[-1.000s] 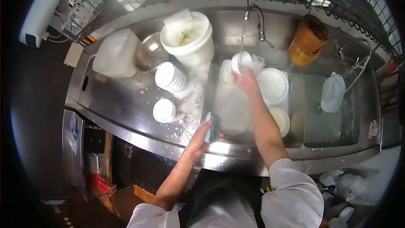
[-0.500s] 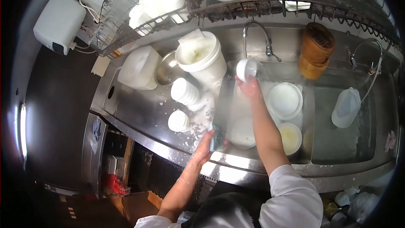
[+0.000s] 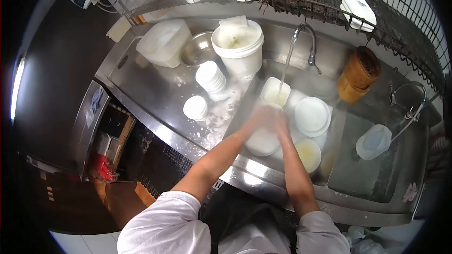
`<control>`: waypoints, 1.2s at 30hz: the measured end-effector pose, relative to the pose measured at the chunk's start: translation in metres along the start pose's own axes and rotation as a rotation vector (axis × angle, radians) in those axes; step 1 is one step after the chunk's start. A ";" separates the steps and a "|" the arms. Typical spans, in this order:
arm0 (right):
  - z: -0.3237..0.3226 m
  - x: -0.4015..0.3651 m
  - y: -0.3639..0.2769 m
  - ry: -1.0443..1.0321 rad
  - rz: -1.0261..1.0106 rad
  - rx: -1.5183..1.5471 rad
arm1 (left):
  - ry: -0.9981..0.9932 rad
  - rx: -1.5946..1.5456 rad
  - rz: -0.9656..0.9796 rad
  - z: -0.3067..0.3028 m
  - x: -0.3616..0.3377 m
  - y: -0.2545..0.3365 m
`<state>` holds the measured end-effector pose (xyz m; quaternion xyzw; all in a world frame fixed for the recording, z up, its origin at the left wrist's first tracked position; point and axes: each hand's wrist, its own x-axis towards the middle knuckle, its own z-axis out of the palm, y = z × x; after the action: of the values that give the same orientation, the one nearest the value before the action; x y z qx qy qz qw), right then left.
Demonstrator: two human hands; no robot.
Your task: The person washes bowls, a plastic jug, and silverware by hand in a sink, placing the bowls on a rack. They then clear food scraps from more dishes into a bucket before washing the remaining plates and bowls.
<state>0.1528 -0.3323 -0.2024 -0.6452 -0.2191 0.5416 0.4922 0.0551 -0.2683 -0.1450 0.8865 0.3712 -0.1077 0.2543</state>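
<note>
Left hand: blurred; how far its fingers close, and on what, cannot be told.
Right hand: against or just beside the left, fingers equally smeared; grip unclear.
White dish: one, pale edge showing at the fingers, low over the left basin, presumably so drips fall inside.
Tub: one, beyond the hands, under the stream, which seems to be filling it.
Tap: one, running.
Round dish: one, beneath the hands.
Plates: at least two, stacked, likely to save room.
Yellow-filled bowl: one, near the plates.
Counter: two white stacks, pieces too blended to count, kept within left-hand reach.
Bucket: one, behind them.
Brown pots: two, apparently nested.
Jug: one, in the right basin.
</note>
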 end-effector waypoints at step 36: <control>-0.007 0.019 0.068 0.212 -0.337 0.128 | 0.687 -0.393 -0.291 0.020 -0.025 0.012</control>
<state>0.1479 -0.3477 -0.2710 -0.6202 -0.2364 0.3934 0.6361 0.0462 -0.3013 -0.1482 0.7440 0.5691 0.2323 0.2620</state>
